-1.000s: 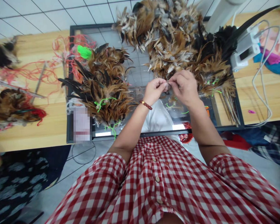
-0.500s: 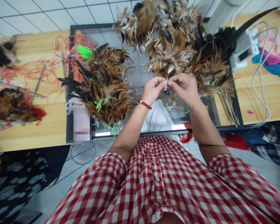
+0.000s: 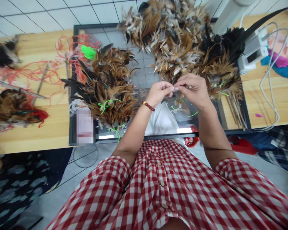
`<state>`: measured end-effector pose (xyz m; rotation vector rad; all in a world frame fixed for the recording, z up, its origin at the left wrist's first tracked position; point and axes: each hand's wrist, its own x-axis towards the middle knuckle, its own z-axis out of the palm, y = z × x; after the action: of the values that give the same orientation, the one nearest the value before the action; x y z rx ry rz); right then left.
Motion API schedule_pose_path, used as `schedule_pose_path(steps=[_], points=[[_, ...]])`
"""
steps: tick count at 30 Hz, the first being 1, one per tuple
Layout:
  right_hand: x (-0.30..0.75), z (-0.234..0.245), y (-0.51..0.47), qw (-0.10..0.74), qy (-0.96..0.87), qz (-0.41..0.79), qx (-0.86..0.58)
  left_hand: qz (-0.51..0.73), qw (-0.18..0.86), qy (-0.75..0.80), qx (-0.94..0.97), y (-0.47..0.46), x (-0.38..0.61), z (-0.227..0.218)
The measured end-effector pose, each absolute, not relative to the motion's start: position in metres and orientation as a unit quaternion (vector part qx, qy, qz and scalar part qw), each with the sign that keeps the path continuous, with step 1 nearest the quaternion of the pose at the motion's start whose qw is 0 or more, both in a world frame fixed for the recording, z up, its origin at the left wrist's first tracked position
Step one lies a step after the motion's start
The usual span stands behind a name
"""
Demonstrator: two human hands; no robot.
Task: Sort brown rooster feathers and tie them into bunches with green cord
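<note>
My left hand (image 3: 158, 93) and my right hand (image 3: 192, 89) meet fingertip to fingertip over a glass-topped table (image 3: 144, 75). Both are pinched on something small between them; it is too small to name, likely a feather stem. Just beyond my hands lies a large heap of loose brown and black feathers (image 3: 180, 44). To the left of my left hand sit tied feather bundles (image 3: 108, 92) bound with green string (image 3: 105, 104). Bits of green string (image 3: 192, 114) lie on the glass under my right hand. A bead bracelet (image 3: 148, 106) circles my left wrist.
Wooden tables flank the glass one. The left table (image 3: 38, 127) carries red string (image 3: 33, 73), metal rods and more feather bundles (image 3: 12, 110). The right table (image 3: 266, 95) holds a white device (image 3: 252, 52) with cables. Another person's dark patterned clothing (image 3: 14, 185) shows at lower left.
Both hands have shifted slightly, staying pinched together; the right hand's fingers worked at the small thing. Nothing else moved.
</note>
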<state>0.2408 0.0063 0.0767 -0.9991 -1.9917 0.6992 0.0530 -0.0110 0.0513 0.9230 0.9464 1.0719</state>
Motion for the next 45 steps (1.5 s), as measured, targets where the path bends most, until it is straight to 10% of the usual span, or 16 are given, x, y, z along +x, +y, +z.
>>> schedule_pose_path(steps=[19, 33, 40, 45], points=[[0.237, 0.055, 0.006, 0.350, -0.832, 0.104, -0.418, 0.518, 0.647, 0.448, 0.335, -0.009, 0.056, 0.052], [0.213, 0.064, -0.015, 0.062, -0.932, 0.095, -0.345, 0.604, 0.554, 0.501, 0.278, 0.006, 0.042, 0.042], [0.212, 0.056, -0.006, 0.387, -0.754, 0.294, -0.441, 0.604, 0.607, 0.450, 0.255, -0.003, 0.052, 0.043], [0.208, 0.054, 0.001, 0.474, -0.602, 0.451, -0.457, 0.597, 0.630, 0.423, 0.259, -0.007, 0.062, 0.037]])
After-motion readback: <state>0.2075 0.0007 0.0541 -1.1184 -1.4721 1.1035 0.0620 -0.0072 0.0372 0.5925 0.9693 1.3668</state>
